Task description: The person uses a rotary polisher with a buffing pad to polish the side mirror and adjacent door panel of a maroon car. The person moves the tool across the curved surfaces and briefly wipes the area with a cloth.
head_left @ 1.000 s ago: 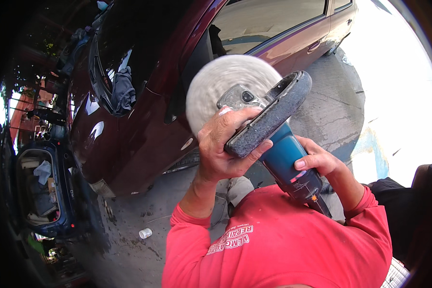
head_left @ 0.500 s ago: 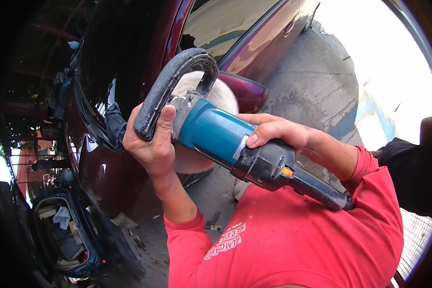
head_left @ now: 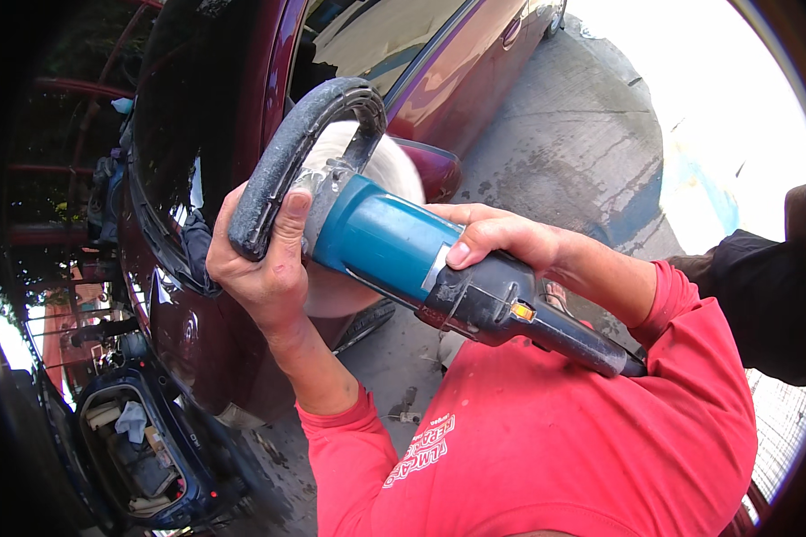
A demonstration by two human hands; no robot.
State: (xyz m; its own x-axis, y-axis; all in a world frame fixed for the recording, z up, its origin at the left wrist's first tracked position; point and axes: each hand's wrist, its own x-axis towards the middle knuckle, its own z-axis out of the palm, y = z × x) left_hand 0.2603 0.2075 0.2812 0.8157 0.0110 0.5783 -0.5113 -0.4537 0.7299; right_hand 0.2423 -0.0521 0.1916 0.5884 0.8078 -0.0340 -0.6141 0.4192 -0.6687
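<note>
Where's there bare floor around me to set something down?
Grey concrete between the maroon car and the sunlit ground looks bare. Crowded: between your shirt and the car, where left hand and right hand hold the polisher.

Left hand [head_left: 276,282]: raised, well apart from the torso [head_left: 555,447], on its far-left side; gripping. Left thumb [head_left: 290,224] points far, nail showing; left fingers [head_left: 226,215] curl on the left side, partly hidden. Left wrist [head_left: 288,331] roughly in line with the bare left forearm [head_left: 322,376], which slants far and left out of the left sleeve [head_left: 345,416].

Right hand [head_left: 521,243]: right of the left hand, also gripping. Right thumb [head_left: 471,249] points left; one right finger [head_left: 456,213] extends left on its far side, others hidden. Right elbow bent; bare right forearm [head_left: 610,279] runs left and slightly far from the right sleeve [head_left: 680,309].
</note>
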